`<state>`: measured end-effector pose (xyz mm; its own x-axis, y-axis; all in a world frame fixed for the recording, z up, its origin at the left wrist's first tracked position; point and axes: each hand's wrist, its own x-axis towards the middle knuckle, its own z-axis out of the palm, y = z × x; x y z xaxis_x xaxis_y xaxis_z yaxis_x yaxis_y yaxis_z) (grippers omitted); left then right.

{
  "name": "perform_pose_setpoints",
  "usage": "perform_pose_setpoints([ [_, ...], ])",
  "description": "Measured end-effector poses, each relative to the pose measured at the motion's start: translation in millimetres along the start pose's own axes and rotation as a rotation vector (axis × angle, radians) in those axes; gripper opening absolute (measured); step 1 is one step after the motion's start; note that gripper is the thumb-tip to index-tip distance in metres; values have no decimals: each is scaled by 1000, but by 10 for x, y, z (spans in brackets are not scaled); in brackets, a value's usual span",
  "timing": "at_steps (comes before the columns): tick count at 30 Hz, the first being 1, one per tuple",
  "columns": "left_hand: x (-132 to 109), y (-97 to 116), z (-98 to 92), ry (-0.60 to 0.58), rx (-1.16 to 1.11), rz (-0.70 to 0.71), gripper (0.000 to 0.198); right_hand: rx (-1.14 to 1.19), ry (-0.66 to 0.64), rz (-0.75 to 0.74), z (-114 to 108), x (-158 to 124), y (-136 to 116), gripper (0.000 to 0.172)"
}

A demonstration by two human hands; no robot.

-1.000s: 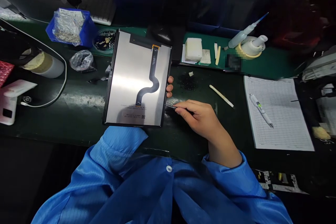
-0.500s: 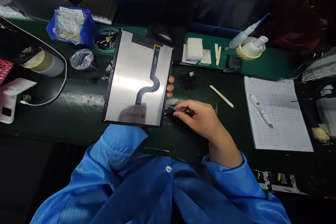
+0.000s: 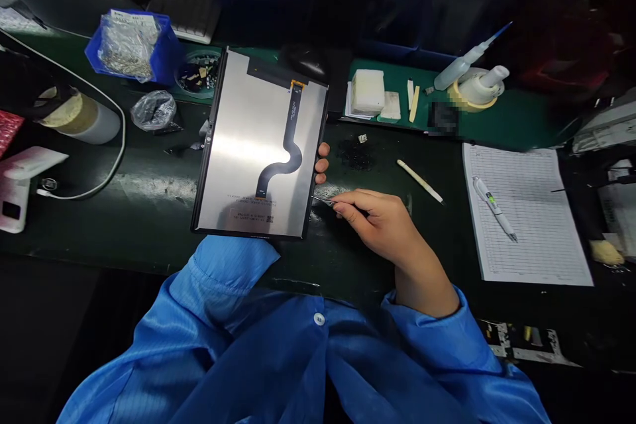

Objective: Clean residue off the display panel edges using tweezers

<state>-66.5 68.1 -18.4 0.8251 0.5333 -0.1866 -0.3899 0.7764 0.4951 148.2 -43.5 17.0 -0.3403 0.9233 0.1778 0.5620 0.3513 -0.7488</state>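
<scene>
A tablet screen panel (image 3: 248,152) with a silvery back and a black curved flex cable (image 3: 283,152) is held up over the dark bench. My left hand (image 3: 322,162) grips it from beneath; only fingertips show at its right edge. My right hand (image 3: 382,222) rests on the bench just right of the panel, fingers pinched on thin metal tweezers (image 3: 325,200) whose tip points at the panel's lower right edge.
A white stick (image 3: 420,181) lies right of my hand, and a form sheet (image 3: 527,225) with a pen (image 3: 494,207) further right. Behind are white foam blocks (image 3: 366,91), a squeeze bottle (image 3: 462,65), a tape roll (image 3: 474,96), a blue parts bin (image 3: 132,46) and a white cable (image 3: 112,165).
The panel has tilted slightly up and away. My right hand with the tweezers shifted a little beside the panel's lower right edge.
</scene>
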Motion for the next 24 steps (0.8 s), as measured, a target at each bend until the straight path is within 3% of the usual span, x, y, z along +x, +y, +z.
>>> perform_pose_setpoints([
  [3,-4,7,-3,-77,23,-28,26,29,11,63,5,-4,2,15],
  [6,8,27,-51,-104,19,-64,27,-4,7,9,6,4,8,9],
  [8,23,43,-85,-131,-5,-91,24,-10,0,-15,7,7,10,14],
  [13,41,78,-147,-214,-47,-106,25,34,-10,74,15,-2,13,14],
  [16,33,89,-171,-276,-67,-153,30,-8,-13,1,10,2,14,11],
  [24,18,86,-192,-298,-95,-163,32,23,-7,53,14,8,19,13],
])
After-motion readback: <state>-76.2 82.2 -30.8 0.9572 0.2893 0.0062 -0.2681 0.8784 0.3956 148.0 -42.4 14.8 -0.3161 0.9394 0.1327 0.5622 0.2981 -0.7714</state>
